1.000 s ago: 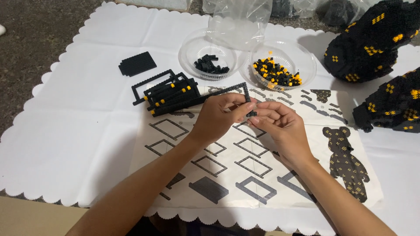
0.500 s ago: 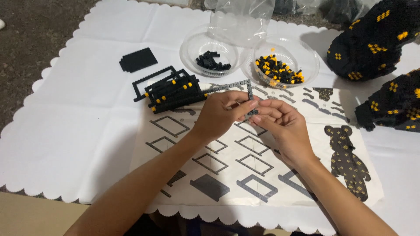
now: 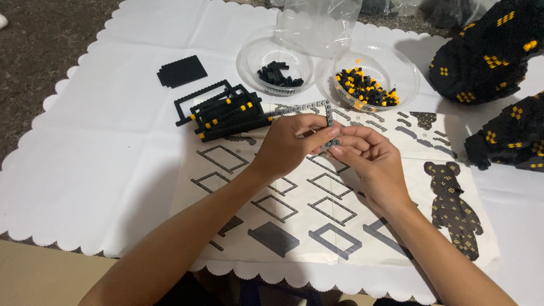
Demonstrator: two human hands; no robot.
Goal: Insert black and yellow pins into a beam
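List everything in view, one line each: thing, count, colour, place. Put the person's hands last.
white cloth: one, scalloped edge, over the table.
instruction sheet: one, white with grey outlines and a bear picture, under the hands.
flat plate: one, black, upper left.
stacked frames: one pile, black with yellow bits, left of the hands.
black-brick bowl: one, clear, top centre.
mixed-brick bowl: one, clear, black and yellow bricks, right of it.
plastic bag: one, clear, top.
built sections: two, black with yellow, right edge.
grey frame piece: one, held by both hands.
left hand; right hand: centre.
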